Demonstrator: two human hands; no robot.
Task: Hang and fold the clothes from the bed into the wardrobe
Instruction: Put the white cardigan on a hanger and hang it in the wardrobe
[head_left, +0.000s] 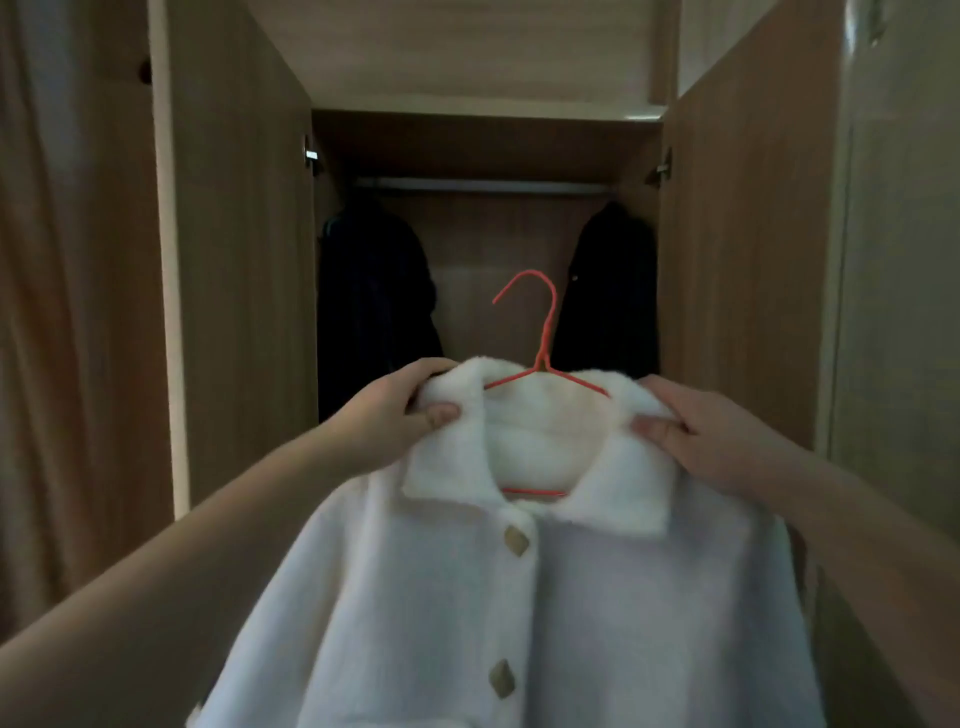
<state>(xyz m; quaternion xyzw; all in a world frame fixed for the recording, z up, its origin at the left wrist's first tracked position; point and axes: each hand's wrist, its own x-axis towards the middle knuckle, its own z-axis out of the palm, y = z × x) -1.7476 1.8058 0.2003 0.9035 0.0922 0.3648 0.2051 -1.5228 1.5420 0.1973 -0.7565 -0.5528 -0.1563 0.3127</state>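
Red wire hook (540, 306) of the hanger stands up at twelve o'clock from both hands, below the rail (483, 185), whose long axis runs nine to three. Left hand (395, 410) and right hand (696, 431) have fingers clamped on the coat (519, 597) collar corners, arms stretched forward level toward the wardrobe (234, 260), equally near.
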